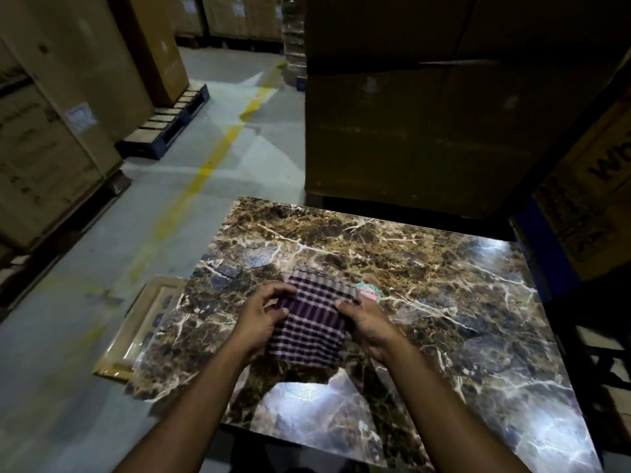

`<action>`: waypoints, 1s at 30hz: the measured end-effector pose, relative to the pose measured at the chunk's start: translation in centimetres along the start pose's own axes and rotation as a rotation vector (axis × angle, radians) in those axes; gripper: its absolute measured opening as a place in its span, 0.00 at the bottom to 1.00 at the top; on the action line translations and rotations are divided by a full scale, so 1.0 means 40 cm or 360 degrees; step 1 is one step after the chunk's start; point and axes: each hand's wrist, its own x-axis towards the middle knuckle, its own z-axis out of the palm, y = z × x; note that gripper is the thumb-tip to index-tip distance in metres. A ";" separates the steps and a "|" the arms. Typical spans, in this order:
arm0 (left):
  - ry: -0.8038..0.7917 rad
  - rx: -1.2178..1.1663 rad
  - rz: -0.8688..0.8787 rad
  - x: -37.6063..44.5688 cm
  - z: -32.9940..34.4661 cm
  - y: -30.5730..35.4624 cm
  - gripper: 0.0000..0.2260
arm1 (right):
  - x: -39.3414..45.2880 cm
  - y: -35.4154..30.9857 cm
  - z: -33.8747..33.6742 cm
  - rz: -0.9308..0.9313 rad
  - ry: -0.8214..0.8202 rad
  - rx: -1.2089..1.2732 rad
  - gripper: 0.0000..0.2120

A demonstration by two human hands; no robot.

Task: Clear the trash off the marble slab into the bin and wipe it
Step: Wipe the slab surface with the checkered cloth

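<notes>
Checked cloth, purple and white, folded, held over the middle of the marble slab. Left hand grips its left edge: fingers curled over the top, thumb against the near side. Right hand pinches the right edge, thumb on top, fingers underneath and hidden. Both hands closed on the fabric; cloth spans the gap between them. Cannot tell whether its lower edge touches the stone.

Just beyond the right hand's fingertips: a small pink-and-green wrapper lying on the slab, partly hidden by the cloth's corner.

Slab is dark brown with white veining, glossy, bright glare near the forearms and at its far right corner. Left of the left hand, a pale framed panel pokes out from under the slab edge.

Room: grey concrete floor with a yellow painted line; large cardboard boxes stacked ahead and on pallets to the left. Dim light.
</notes>
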 end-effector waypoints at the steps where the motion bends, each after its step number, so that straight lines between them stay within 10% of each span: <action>1: 0.0037 -0.0009 -0.0013 -0.004 -0.015 -0.012 0.26 | 0.011 0.014 0.010 0.0061 -0.0028 -0.0002 0.16; 30: -0.0156 0.0506 0.0068 0.720 -0.534 -0.015 0.27 | 0.721 -0.077 0.492 -0.0413 0.0674 -0.0975 0.24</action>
